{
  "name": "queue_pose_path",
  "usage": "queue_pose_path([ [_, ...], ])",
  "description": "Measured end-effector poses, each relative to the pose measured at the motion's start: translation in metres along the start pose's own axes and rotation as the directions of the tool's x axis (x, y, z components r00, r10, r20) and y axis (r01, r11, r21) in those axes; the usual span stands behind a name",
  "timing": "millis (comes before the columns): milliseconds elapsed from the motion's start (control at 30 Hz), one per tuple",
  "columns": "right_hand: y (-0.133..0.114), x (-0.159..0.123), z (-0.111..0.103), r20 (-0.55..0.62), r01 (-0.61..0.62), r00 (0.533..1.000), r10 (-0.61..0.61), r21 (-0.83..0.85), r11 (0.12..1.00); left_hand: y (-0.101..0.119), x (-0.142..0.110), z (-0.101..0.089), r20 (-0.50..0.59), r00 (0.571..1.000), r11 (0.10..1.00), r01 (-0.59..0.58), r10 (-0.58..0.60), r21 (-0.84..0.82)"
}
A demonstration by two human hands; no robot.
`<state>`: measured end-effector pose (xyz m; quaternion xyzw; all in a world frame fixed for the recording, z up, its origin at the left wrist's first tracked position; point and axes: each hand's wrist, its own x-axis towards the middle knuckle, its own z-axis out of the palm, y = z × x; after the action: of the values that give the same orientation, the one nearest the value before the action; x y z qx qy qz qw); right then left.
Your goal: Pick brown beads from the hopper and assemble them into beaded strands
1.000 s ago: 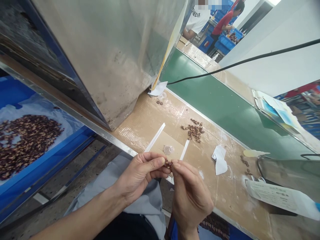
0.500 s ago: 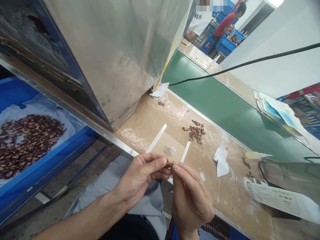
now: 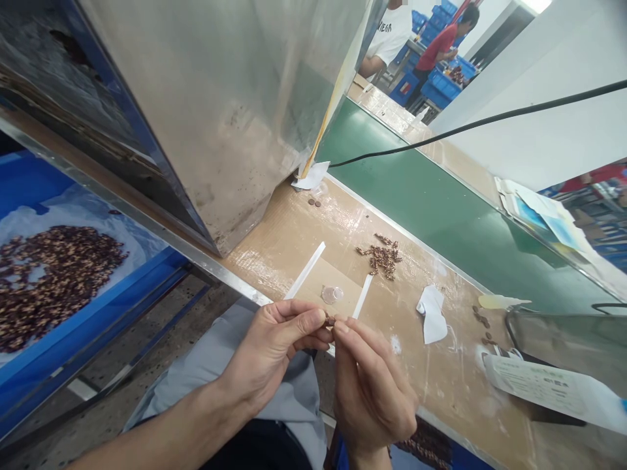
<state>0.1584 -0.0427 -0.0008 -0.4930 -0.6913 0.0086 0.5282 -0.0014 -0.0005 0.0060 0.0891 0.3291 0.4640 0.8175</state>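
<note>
My left hand (image 3: 281,346) pinches a small brown, copper-coloured piece (image 3: 330,320) between thumb and forefinger. The fingertips of my right hand (image 3: 369,375) close on the other end of that same piece, so it is held between both hands. Its exact kind is too small to make out. Just beyond my fingers a small clear round plastic disc or lid (image 3: 332,295) lies between two white tape strips. A loose pile of similar brown and gold pieces (image 3: 385,256) lies farther back on the brown worktop (image 3: 274,261).
A blue crate (image 3: 147,287) with many brown pieces stands at left, beside a metal housing (image 3: 245,130). Behind the worktop runs a green belt (image 3: 416,189). A crumpled white paper (image 3: 433,314) and a labelled bag (image 3: 548,388) lie at right. Co-workers (image 3: 443,49) are in the background.
Both hands stay in nearly the same place, still pinching the small brown piece, which sits at a slightly different angle. The view has shifted very slightly.
</note>
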Motion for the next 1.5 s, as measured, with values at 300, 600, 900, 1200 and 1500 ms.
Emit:
queue_pose_path([
  [300,-0.001,0.002,-0.001,-0.012,-0.122,0.992,0.123,0.041,0.992,0.001,-0.001,0.004,-0.020,1.000,1.000,0.001,-0.001,-0.020],
  [600,-0.002,0.013,-0.008,0.037,-0.139,0.990,0.136,0.096,0.986,0.001,0.001,0.000,-0.006,1.000,0.999,-0.019,0.019,0.031],
  [900,-0.005,0.016,-0.010,0.048,-0.119,0.992,0.115,0.086,0.989,0.002,0.000,0.000,-0.011,0.999,0.999,-0.040,0.040,0.037],
  [1200,-0.008,0.021,-0.011,0.055,-0.081,0.995,0.078,0.063,0.995,0.006,0.001,0.001,0.016,0.998,0.994,-0.064,0.063,0.090],
  [1500,-0.008,0.020,-0.008,0.071,-0.064,0.996,0.060,0.054,0.996,0.011,-0.002,0.002,0.004,0.998,0.991,-0.070,0.070,0.113],
])
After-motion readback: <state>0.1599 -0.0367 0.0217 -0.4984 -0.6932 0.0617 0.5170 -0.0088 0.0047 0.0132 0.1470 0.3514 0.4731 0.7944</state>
